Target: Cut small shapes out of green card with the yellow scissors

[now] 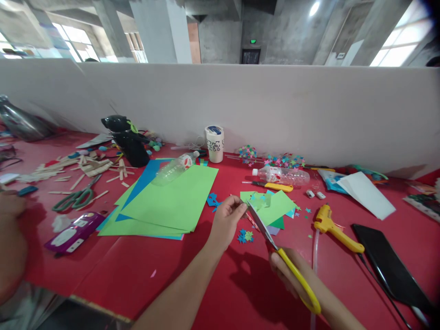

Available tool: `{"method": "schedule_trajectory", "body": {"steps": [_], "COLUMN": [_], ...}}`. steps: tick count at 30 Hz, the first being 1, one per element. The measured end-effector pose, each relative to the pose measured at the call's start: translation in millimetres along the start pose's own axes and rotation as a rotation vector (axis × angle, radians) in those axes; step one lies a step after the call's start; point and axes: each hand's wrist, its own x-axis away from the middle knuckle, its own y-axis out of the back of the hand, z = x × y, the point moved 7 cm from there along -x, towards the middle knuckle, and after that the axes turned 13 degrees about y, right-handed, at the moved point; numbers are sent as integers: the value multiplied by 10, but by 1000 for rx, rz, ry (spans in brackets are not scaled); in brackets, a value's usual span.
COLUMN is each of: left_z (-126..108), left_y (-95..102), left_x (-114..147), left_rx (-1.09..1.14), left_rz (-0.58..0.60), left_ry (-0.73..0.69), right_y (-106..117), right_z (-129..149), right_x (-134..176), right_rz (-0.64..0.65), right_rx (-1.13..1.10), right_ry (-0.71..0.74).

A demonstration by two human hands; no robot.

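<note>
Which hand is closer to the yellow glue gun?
The right one. The right hand, holding the scissors, is a little left of the glue gun. The left hand is farther left, near the scissor tips.

We see scissors (278, 250): yellow handles, silvery blades | gap between blades too fine for us to tell | slanted, tips toward upper left, handles toward lower right | lower half of frame, right of centre
</note>
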Motion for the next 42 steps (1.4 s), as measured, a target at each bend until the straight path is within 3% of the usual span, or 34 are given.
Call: {"method": "schedule_trajectory", "body": {"steps": [8, 14, 32, 42], "left_z": [8, 57, 11, 20], "left_y": [0, -30, -20, -30], "left_x": [14, 16, -10, -17], "left_rx": [78, 184, 115, 138], "left_rz": [-33, 28, 77, 99], "left_ry": [25, 22, 37, 12], "right_y": [29, -2, 6, -33], "right_z": [136, 112, 6, -3], "right_x": [-27, -21, -3, 3], "right_rz": [-15, 0, 43, 1], "right_rx": [-43, -52, 7, -18], "right_ry": [-15, -23, 47, 6]}}
